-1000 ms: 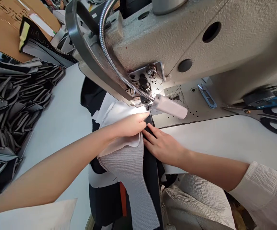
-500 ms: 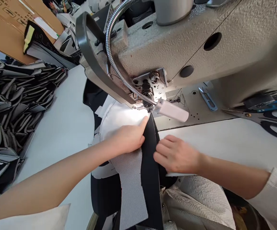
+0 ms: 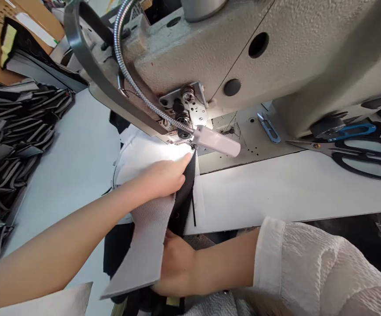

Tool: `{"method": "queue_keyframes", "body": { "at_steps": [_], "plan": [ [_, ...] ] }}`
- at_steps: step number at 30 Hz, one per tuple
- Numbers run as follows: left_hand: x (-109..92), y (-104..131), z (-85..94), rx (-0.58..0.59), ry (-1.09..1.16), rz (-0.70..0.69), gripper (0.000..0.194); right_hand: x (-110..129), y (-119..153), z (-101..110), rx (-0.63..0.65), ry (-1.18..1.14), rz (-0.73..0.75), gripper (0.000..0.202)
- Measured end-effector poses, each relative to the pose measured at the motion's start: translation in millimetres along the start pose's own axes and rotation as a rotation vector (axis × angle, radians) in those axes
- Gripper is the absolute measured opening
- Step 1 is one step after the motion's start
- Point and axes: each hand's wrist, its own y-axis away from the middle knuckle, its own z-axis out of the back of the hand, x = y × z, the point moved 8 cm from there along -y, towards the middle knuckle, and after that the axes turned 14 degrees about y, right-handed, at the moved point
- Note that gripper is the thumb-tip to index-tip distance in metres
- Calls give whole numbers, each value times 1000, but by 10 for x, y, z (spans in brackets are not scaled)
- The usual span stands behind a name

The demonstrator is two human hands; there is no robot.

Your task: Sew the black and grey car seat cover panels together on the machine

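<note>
My left hand (image 3: pixel 167 176) lies on the white padded fabric piece (image 3: pixel 136 160) under the sewing machine's lit needle area (image 3: pixel 187 139). Its index finger stretches to just in front of the presser foot, while the other fingers curl against the cloth. A grey mesh strip (image 3: pixel 149 241) hangs from beneath this hand toward the table's front edge. Beside it runs a black fabric strip (image 3: pixel 184 195), leading up to the needle. Low in the view, my right hand (image 3: pixel 179 261) reaches behind the grey strip, its fingers hidden by the cloth.
A pale lamp head (image 3: pixel 218 141) on a flexible metal neck hangs beside the needle. Thread snips (image 3: pixel 269 128) and black-handled scissors (image 3: pixel 351 153) lie at right. Piled black and grey fabric pieces (image 3: pixel 16 145) cover the left side of the white table (image 3: pixel 62 153).
My right hand has moved down and left, from beside the black strip to behind the grey strip. The grey strip's lower end has swung left. The camera view has shifted; my left hand stays near the needle.
</note>
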Motion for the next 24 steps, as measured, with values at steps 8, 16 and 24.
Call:
{"method": "queue_keyframes", "body": {
  "at_steps": [8,16,24],
  "plan": [
    [-6,126,-178,51,-51,64,78,-393,821,374,-335,-88,257,20],
    [264,-31,-120,-9,505,-371,67,-1134,646,163,-327,215,174,38],
    [205,27,-208,-24,367,-180,67,-1167,572,104,-256,220,2,49]
  ]
}}
